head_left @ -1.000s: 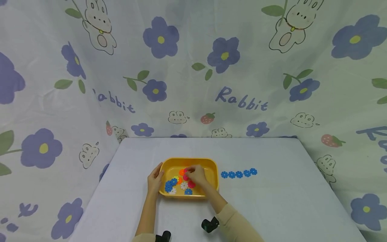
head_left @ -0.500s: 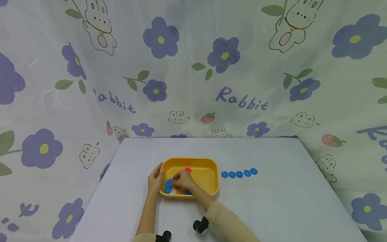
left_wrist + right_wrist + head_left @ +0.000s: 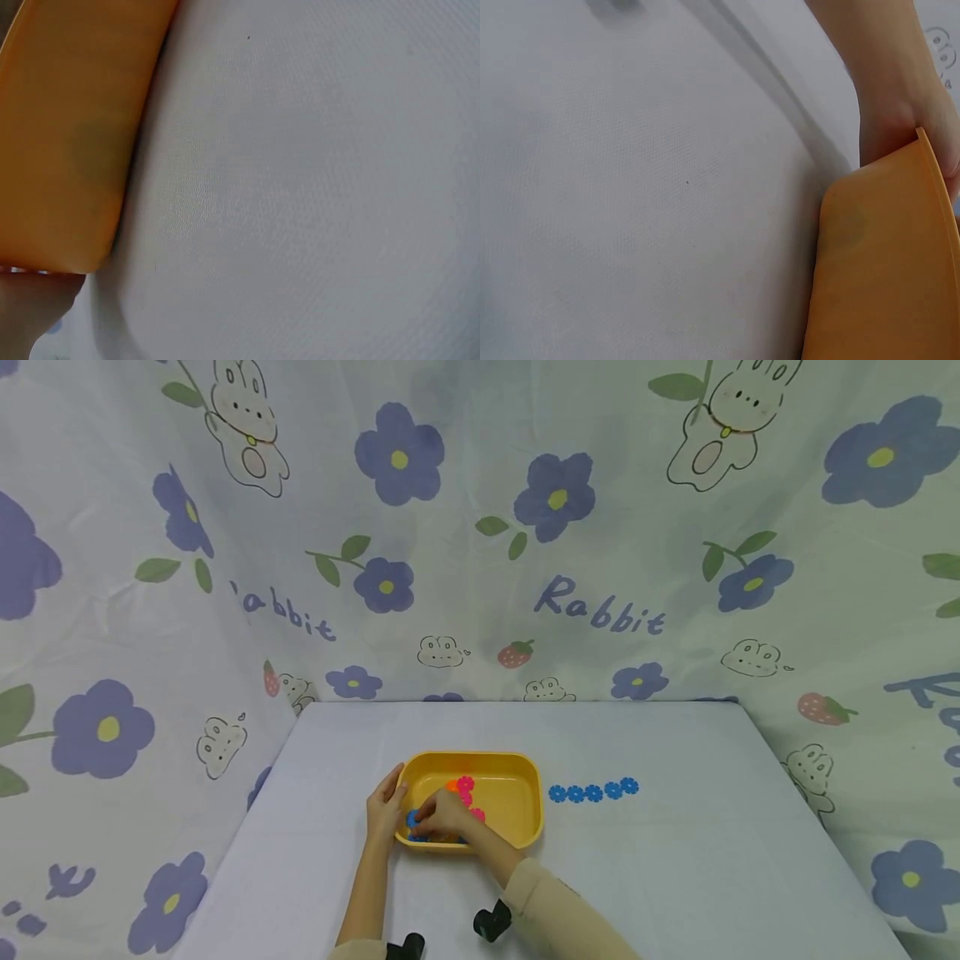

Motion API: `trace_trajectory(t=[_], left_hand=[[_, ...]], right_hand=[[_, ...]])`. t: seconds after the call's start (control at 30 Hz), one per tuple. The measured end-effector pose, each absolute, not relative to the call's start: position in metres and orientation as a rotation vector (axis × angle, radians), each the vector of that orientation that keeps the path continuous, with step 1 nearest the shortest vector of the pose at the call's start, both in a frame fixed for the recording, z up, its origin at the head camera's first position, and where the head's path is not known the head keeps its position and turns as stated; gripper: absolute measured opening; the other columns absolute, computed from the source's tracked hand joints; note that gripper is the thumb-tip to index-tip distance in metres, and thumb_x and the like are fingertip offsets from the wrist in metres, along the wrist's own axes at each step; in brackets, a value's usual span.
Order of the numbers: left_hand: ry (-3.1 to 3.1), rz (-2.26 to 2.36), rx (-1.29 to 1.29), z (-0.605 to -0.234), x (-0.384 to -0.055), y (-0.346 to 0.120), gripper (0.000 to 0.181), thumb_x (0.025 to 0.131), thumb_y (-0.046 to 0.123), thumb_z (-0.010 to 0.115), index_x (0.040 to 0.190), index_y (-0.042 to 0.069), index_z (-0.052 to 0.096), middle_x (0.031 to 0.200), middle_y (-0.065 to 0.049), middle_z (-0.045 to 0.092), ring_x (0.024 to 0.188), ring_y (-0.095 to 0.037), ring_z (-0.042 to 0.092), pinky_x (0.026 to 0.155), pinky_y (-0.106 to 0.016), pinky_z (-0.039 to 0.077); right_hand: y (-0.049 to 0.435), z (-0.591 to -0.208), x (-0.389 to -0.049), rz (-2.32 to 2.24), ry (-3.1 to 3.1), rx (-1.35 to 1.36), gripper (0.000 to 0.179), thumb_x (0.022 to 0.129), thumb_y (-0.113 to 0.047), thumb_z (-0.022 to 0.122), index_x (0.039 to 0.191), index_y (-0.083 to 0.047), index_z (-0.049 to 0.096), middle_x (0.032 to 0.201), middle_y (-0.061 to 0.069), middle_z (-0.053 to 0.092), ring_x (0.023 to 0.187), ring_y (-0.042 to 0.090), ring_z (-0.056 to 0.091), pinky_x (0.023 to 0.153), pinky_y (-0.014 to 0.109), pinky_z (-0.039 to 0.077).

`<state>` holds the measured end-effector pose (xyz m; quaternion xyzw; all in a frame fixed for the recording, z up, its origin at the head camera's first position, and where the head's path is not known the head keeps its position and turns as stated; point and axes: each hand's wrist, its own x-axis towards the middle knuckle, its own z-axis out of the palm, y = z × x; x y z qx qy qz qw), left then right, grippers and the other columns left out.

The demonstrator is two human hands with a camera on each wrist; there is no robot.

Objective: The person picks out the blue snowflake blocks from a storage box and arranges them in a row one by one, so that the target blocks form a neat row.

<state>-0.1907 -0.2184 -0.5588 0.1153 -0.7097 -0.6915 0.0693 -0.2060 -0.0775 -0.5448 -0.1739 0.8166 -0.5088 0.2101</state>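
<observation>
A yellow tray [image 3: 510,789] stands on the white table in the head view, with small flower-shaped pieces inside. My left hand [image 3: 384,810] grips its left rim; the same hand [image 3: 904,112] shows at the tray's edge in the right wrist view. Over the tray's left part, my right hand [image 3: 447,814] reaches down with bent fingers at a blue flower piece [image 3: 412,818]. Whether the fingertips pinch it is hidden. Beside that hand lie pink flower pieces [image 3: 466,784] and an orange one [image 3: 452,786]. Other pieces are covered by the hand.
A row of several blue flower pieces [image 3: 593,793] lies on the white table [image 3: 697,860], right of the tray. Patterned cloth [image 3: 480,568] hangs behind and at both sides. Black wrist cameras [image 3: 492,921] sit near the sleeves.
My right hand has moved left inside the tray, from the pink pieces to the blue ones. Blue pieces at the left have shifted. The left hand and the row outside stay put.
</observation>
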Motion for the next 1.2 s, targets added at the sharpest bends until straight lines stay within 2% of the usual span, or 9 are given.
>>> trace_trajectory(t=[0.23, 0.37, 0.5, 0.73, 0.8, 1.03, 1.2], left_hand=[[-2.139, -2.077, 0.376, -0.559, -0.19, -0.217, 0.044, 0.097, 0.008, 0.05, 0.14, 0.002, 0.043, 0.147, -0.015, 0.036, 0.137, -0.03, 0.031, 0.111, -0.043, 0.03], [-2.144, -2.076, 0.371, -0.559, -0.189, -0.217, 0.044, 0.097, 0.009, 0.05, 0.14, 0.003, 0.043, 0.148, -0.015, 0.035, 0.138, -0.03, 0.029, 0.111, -0.043, 0.03], [-2.146, -2.095, 0.351, -0.558, -0.189, -0.218, 0.044, 0.098, 0.009, 0.048, 0.141, 0.005, 0.041, 0.15, -0.013, 0.033, 0.138, -0.031, 0.027, 0.112, -0.043, 0.029], [-2.13, -2.098, 0.331, -0.558, -0.189, -0.217, 0.044, 0.098, 0.01, 0.049, 0.141, 0.003, 0.041, 0.15, -0.015, 0.032, 0.139, -0.033, 0.025, 0.112, -0.044, 0.027], [-2.131, -2.098, 0.339, -0.558, -0.189, -0.217, 0.044, 0.098, 0.01, 0.049, 0.14, 0.003, 0.042, 0.15, -0.015, 0.032, 0.138, -0.034, 0.026, 0.111, -0.045, 0.028], [-2.136, -2.098, 0.327, -0.557, -0.188, -0.217, 0.045, 0.098, 0.011, 0.048, 0.142, 0.003, 0.04, 0.15, -0.017, 0.031, 0.138, -0.033, 0.026, 0.11, -0.045, 0.029], [-2.138, -2.098, 0.326, -0.559, -0.188, -0.218, 0.045, 0.098, 0.009, 0.048, 0.142, 0.003, 0.04, 0.15, -0.016, 0.031, 0.139, -0.031, 0.027, 0.11, -0.046, 0.029]], right_hand=[[-0.075, -0.545, -0.207, -1.516, 2.296, -0.401, 0.02, 0.075, -0.004, 0.076, 0.09, 0.007, 0.071, 0.069, 0.006, 0.067, 0.054, 0.011, 0.059, 0.052, 0.02, 0.054], [-0.075, -0.544, -0.208, -1.541, 2.217, -0.346, 0.02, 0.076, -0.005, 0.076, 0.093, 0.006, 0.071, 0.068, 0.006, 0.068, 0.057, 0.015, 0.064, 0.055, 0.023, 0.056], [-0.076, -0.544, -0.208, -1.554, 2.035, -0.406, 0.023, 0.078, -0.002, 0.074, 0.097, 0.008, 0.07, 0.075, 0.011, 0.071, 0.065, 0.023, 0.069, 0.061, 0.031, 0.059], [-0.082, -0.544, -0.208, -1.485, 1.968, -0.446, 0.022, 0.078, -0.007, 0.075, 0.098, 0.004, 0.072, 0.083, 0.006, 0.071, 0.071, 0.018, 0.068, 0.067, 0.03, 0.059], [-0.082, -0.544, -0.208, -1.517, 1.932, -0.41, 0.021, 0.079, -0.005, 0.075, 0.097, 0.005, 0.072, 0.083, 0.008, 0.071, 0.071, 0.02, 0.069, 0.067, 0.031, 0.059], [-0.075, -0.543, -0.209, -1.693, 1.821, -0.207, 0.014, 0.082, -0.002, 0.07, 0.093, 0.007, 0.071, 0.079, 0.014, 0.071, 0.064, 0.024, 0.07, 0.061, 0.031, 0.059], [-0.066, -0.541, -0.214, -1.772, 1.755, -0.138, 0.018, 0.082, 0.001, 0.068, 0.099, 0.005, 0.071, 0.079, 0.016, 0.07, 0.061, 0.019, 0.069, 0.062, 0.028, 0.058]])
